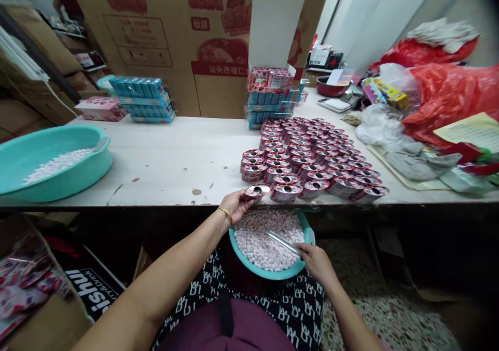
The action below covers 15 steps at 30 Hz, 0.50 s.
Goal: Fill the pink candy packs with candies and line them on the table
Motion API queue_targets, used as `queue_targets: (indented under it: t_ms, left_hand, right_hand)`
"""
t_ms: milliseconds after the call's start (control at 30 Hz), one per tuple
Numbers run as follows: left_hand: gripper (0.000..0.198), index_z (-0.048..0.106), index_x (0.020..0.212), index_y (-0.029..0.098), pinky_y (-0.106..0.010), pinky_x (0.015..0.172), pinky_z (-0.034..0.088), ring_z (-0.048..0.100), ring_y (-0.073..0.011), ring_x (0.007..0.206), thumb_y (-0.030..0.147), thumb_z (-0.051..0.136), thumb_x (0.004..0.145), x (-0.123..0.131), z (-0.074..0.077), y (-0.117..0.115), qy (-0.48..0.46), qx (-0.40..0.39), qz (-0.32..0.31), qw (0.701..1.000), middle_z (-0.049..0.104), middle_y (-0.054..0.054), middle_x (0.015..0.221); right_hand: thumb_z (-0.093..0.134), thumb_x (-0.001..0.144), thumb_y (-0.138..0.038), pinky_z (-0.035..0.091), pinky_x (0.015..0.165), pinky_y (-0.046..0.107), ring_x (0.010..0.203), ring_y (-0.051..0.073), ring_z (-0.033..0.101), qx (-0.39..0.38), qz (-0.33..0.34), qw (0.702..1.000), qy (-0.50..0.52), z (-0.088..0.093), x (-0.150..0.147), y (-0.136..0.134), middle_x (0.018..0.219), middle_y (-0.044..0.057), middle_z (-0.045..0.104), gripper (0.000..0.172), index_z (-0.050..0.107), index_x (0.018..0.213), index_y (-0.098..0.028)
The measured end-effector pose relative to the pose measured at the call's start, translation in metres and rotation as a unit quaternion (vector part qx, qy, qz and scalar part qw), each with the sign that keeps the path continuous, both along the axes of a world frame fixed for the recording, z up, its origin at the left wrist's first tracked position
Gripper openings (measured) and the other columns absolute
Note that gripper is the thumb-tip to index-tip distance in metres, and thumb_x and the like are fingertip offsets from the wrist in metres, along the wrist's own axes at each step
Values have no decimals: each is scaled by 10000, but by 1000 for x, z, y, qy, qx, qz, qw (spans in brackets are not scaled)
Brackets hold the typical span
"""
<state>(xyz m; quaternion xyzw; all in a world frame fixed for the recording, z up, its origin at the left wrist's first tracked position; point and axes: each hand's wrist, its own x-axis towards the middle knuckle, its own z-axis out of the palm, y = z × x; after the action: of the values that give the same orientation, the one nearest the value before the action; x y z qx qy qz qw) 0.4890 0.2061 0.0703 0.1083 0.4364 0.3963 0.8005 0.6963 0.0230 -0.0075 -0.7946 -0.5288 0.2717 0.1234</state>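
Note:
My left hand (234, 204) is closed on a small round red-and-pink tin (256, 190), held at the table's front edge above a teal basin (307, 235) on my lap. The basin is full of small pinkish-white candies (261, 242). My right hand (315, 260) grips a clear plastic scoop (283, 241) that lies across the candies. Several rows of the same tins (312, 153) stand on the white table (175, 158) just beyond my hands.
A bigger teal basin (23, 184) with white candies sits at the table's left end. Blue and pink box stacks (144, 99) and an open display box (271, 78) stand before a large carton (175, 44). Red bags (448, 91), cloths and papers crowd the right.

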Motion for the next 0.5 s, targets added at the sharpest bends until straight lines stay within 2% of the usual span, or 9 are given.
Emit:
queue_targets:
  t_ms: [200,267,333,400,467,500]
  left_hand:
    - [193,585,844,80,-223,491,524,586,-121,588,208,441,846,29,-10,37,19,39,94,995,614,-91,765]
    - [204,575,939,98,-219,495,512,585,-112,594,233,458,840,39,-8,40,27,56,115,991,610,-100,860]
    - [244,551,1031,136,-220,493,501,589,-104,581,235,510,812,32,-4,36,24,70,130,989,590,-103,962]
    - [287,542,1059,159,-221,494,495,591,-97,554,215,559,778,-3,1,28,30,120,140,982,572,-100,1024]
    - [289,555,1042,168,-204,504,486,586,-85,537,217,581,758,-71,3,17,87,222,183,954,575,-87,1019]
    - [285,557,1036,176,-191,518,481,585,-78,547,230,581,757,-117,2,9,143,275,228,923,579,-74,1000]
  right_hand:
    - [378,777,-243,445,753,281,866,204,615,-10,19,997,70,-23,-7,-7,897,54,683,345,685,936,-248]
    - [373,776,-255,450,754,287,867,207,616,-7,33,996,77,-26,-10,-2,899,55,683,349,685,930,-250]
    - [360,777,-274,454,758,289,889,210,615,0,42,997,60,-25,-9,1,923,56,679,359,682,934,-262]
    - [356,767,-283,454,767,303,915,223,610,0,44,999,8,-22,-2,0,956,62,670,367,675,949,-279]
    - [383,735,-280,457,743,336,874,248,622,-14,43,997,-67,-23,11,-6,941,78,669,363,669,957,-304]
    - [403,713,-278,458,710,358,809,263,634,-25,43,993,-105,-26,18,-10,893,91,673,361,665,958,-317]
